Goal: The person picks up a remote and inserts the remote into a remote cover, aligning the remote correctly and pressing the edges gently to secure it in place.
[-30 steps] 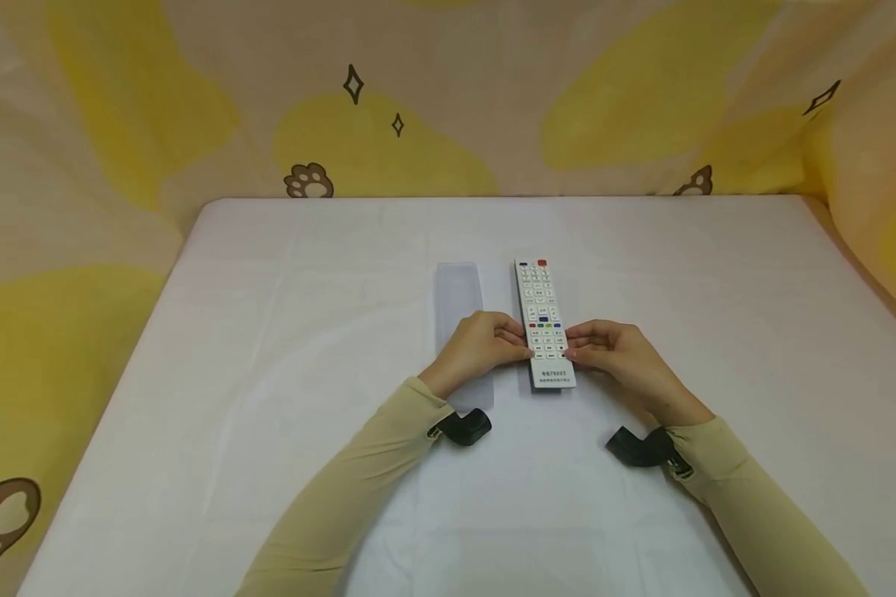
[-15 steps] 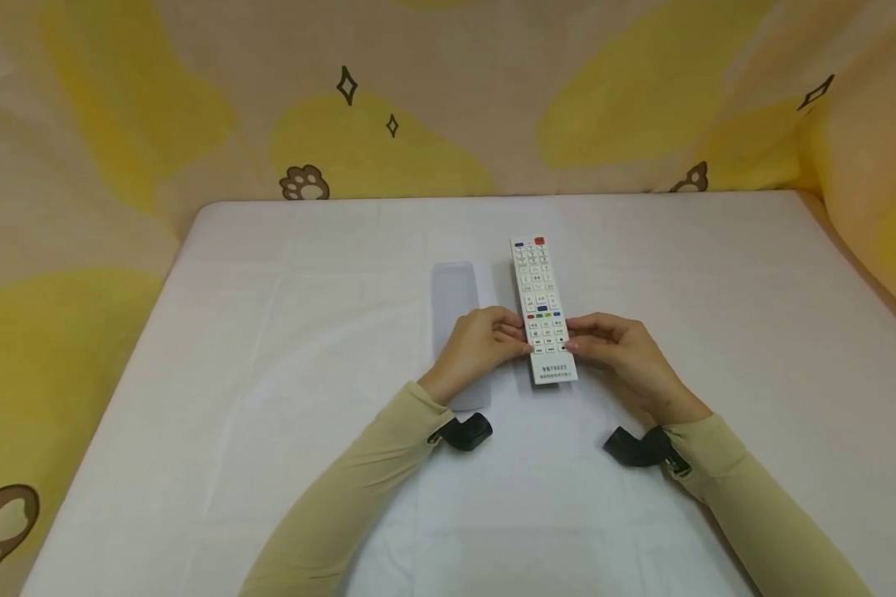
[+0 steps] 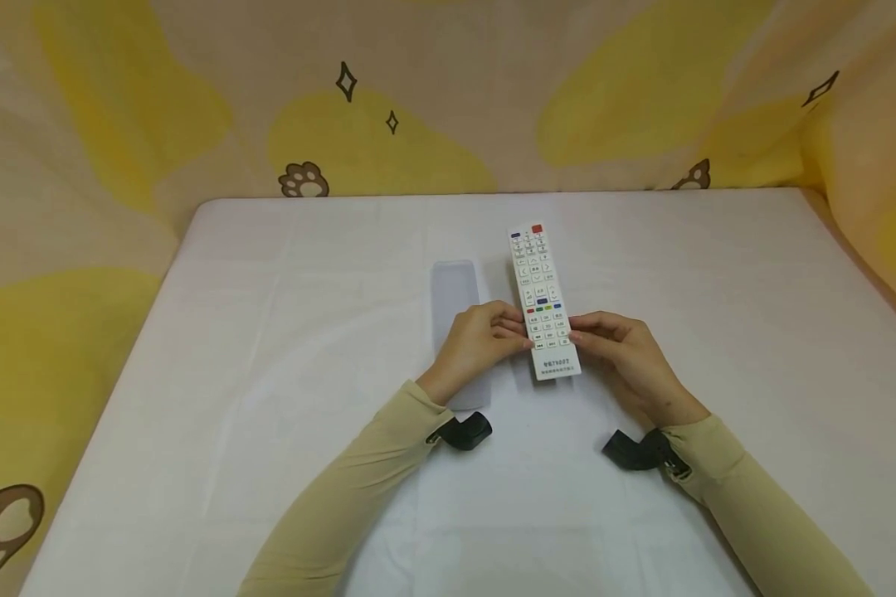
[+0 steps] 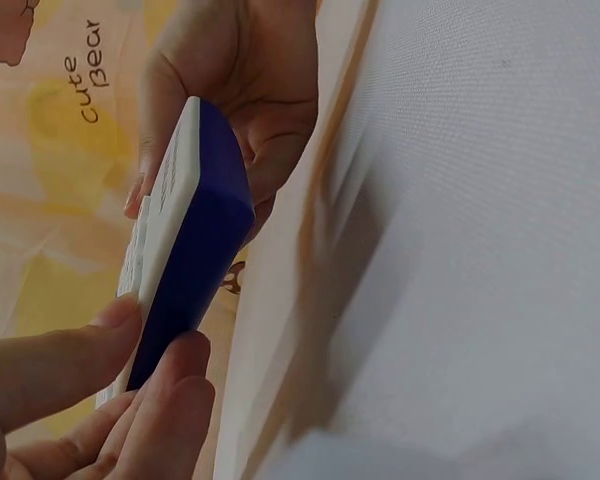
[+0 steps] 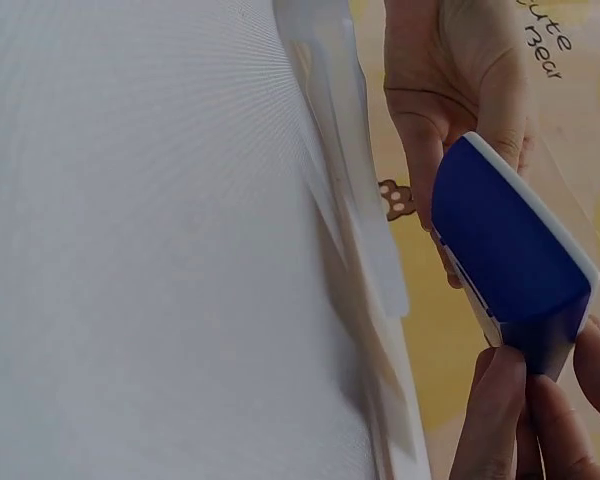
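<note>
Cannot read most tiny print (image 3: 556, 366) on the remote (image 3: 542, 302); cannot see part of the translucent case (image 3: 455, 294) beneath the left grip (image 3: 478, 338).

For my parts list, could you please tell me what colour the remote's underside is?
The remote's underside is blue, clearest in the right wrist view.

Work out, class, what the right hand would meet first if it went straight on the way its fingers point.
The remote: the right hand grips its edge. Beyond that, the left hand on the opposite edge seems next in line, though depth is hard to judge.
</note>
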Demonstrator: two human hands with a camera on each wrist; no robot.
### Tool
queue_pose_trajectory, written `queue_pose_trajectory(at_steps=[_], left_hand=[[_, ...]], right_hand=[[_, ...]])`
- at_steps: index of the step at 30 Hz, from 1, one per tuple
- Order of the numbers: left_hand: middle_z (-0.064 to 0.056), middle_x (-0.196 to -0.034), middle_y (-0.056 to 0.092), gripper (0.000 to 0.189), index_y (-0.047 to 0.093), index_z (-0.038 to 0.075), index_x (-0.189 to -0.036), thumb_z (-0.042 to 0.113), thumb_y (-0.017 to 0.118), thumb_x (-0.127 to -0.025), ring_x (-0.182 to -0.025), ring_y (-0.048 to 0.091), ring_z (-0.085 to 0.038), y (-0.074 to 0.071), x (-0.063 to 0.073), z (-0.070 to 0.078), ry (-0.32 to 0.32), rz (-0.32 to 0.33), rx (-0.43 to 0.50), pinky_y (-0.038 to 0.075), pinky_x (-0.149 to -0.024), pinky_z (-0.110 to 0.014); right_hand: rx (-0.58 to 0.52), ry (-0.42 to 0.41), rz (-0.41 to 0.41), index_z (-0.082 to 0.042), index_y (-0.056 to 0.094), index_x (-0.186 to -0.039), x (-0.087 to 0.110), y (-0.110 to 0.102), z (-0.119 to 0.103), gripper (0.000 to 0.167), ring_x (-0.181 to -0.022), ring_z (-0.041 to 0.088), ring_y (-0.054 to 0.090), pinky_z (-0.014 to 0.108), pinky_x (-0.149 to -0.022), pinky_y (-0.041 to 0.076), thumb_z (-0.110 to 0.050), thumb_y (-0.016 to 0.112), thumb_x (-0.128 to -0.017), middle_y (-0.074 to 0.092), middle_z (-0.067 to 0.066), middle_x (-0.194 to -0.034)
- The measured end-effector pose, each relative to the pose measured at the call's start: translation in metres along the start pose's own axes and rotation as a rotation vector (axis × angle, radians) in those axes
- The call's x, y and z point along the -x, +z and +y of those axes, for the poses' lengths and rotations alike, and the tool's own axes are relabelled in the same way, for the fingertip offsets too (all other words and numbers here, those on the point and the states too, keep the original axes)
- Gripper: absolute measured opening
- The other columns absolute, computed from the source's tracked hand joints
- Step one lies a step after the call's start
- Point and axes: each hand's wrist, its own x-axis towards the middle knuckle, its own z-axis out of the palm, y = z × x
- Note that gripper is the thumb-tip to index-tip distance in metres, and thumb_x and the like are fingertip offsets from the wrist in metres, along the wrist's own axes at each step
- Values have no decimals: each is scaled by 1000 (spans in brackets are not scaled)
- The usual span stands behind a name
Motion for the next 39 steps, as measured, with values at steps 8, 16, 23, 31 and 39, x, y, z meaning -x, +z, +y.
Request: queue_pose_trajectory(at_steps=[8, 16, 23, 31, 39], left_hand=[[-12, -97, 70, 30, 62, -4, -107, 5, 73, -81, -86, 68, -16, -1, 0, -2, 2, -4, 13, 52, -73, -20], [-14, -97, 70, 29, 62, -4, -106, 5, 73, -81, -88, 68, -19, 2, 0, -3, -4, 0, 13, 53, -73, -20], [-13, -97, 70, 29, 62, -3, -106, 7, 74, -81, -88, 68, -18, 4, 0, -5, -1, 9, 1, 52, -73, -19], [-15, -99, 69, 29, 62, -4, -108, 5, 72, -83, -90, 68, -19, 4, 0, -4, 3, -17, 24, 53, -74, -20], [-14, -104, 68, 31, 61, -4, -112, 5, 70, -84, -91, 67, -19, 6, 1, -3, 1, -38, 23, 52, -74, -19]], right_hand=[[-67, 12, 2, -12, 71, -98, 0, 3, 0, 17, -92, 10, 64, 21, -78, 51, -1, 63, -88, 70, -1, -98], [-74, -2, 1, -13, 70, -98, 2, 6, 2, 20, -89, 11, 65, 23, -77, 53, 3, 63, -87, 71, 0, -97], [-102, -12, -15, -14, 69, -99, 2, 9, 3, 23, -88, 11, 66, 24, -76, 53, 5, 62, -87, 71, 1, -95], [-121, -13, -12, -12, 70, -98, 2, 9, 4, 19, -91, 12, 64, 23, -77, 53, 2, 62, -89, 70, 2, -98], [-69, 10, -31, -11, 66, -105, 3, 10, 2, 19, -94, 14, 63, 25, -79, 53, -1, 61, -90, 68, 3, -103]])
